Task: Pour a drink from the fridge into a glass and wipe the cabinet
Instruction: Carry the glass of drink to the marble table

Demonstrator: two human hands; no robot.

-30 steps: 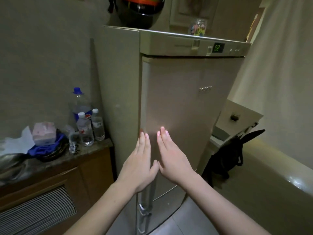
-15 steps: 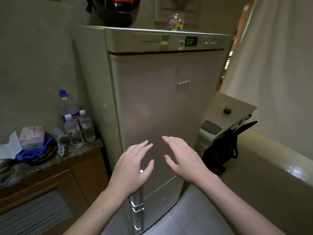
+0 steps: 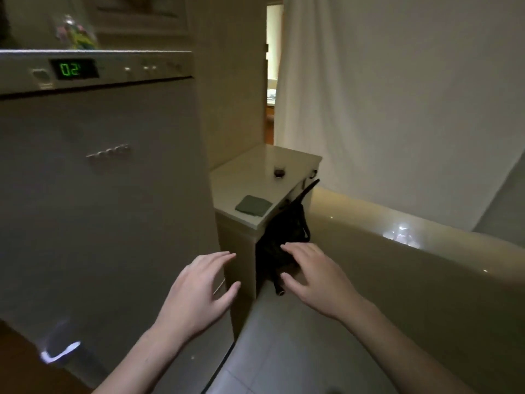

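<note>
Dim kitchen, fridge cropped left, left hand and right hand spread, empty.

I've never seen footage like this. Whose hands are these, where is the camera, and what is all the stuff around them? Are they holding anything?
There is no machine here: a person wears a wide-angle camera on the head, looking forward and down, so you see their own arms. The left hand and the right hand are both open, fingers spread, holding nothing. On the left stands a tall fridge, door shut, with a green display reading 02. Right of it is a low white cabinet; on its top lie a folded grey cloth and a small dark object too small to identify. A black bag hangs at the cabinet's side. A white curtain fills the right.
</note>
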